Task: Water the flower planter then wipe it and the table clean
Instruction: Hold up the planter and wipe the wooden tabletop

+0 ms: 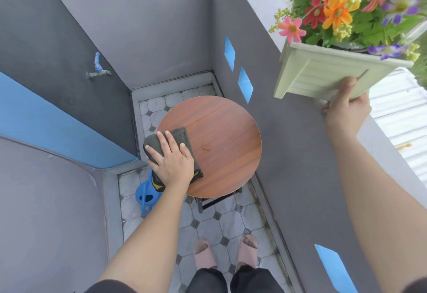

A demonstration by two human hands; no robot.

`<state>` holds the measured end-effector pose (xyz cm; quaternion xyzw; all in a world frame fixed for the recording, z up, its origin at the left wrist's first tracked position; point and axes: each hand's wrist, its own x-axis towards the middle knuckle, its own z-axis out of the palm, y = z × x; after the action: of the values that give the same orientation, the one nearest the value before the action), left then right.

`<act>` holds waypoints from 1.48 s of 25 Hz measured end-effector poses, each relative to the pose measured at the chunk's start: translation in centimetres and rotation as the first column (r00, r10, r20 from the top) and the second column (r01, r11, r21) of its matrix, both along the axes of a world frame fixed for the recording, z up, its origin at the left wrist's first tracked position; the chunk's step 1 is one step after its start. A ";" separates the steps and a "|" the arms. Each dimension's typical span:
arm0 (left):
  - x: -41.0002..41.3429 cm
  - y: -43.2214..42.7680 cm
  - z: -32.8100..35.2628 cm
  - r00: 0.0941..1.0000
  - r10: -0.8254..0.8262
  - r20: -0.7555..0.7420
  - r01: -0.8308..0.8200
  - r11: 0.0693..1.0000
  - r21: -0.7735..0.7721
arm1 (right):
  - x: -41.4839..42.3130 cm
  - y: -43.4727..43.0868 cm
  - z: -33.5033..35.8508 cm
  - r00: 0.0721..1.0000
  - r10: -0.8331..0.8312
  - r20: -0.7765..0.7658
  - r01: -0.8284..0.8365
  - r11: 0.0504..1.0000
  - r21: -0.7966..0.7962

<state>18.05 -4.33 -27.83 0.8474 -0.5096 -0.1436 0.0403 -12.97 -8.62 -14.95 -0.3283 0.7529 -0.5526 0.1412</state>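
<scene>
Half the blue can (144, 196) hides under the desk (226, 131) at 7 o'clock; the flowers (339, 3) run off frame at top right. The pale-green slatted planter (323, 73) hangs tilted at 2 o'clock, off the desk, its base gripped by the right hand (344, 105). The left hand (172, 161) presses flat, fingers spread, on a grey cloth (179, 134) at the desk's 9 o'clock edge.

Your flowers (339, 6) run off frame at 1 o'clock, and that blue can (144, 196) sits half hidden under your table (226, 131) at 8 o'clock.
</scene>
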 end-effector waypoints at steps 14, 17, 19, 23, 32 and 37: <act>-2.2 6.6 1.6 0.996 -0.064 0.056 0.063 0.998 0.030 | -0.7 0.1 -0.2 0.998 0.018 0.059 -0.016 1.000 -0.022; -2.4 7.8 3.5 0.973 -0.185 0.139 0.160 0.971 0.176 | -0.1 0.3 0.5 0.996 0.058 0.072 -0.057 0.998 -0.009; -3.0 8.1 5.5 0.985 -0.170 0.029 0.163 0.973 0.165 | -0.3 0.1 0.2 0.996 0.074 0.056 -0.074 0.997 -0.005; -4.9 5.4 9.3 0.571 0.276 -0.773 -0.172 0.961 0.216 | -0.5 -0.1 -0.4 0.997 0.073 0.025 -0.074 0.997 0.012; -10.7 -1.6 10.9 0.644 -0.183 -0.743 0.056 0.980 -0.193 | -0.9 -0.5 -1.1 0.997 0.081 0.017 -0.081 0.997 -0.005; -11.8 -2.0 10.2 0.205 0.057 -0.977 -0.135 0.990 0.029 | -1.1 -0.4 -1.0 0.997 0.080 0.010 -0.080 0.997 0.015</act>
<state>6.21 -6.35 -17.67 0.5972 -0.3219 -0.6248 0.3864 -14.09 -9.02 -15.94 -0.3546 0.7427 -0.5422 0.1692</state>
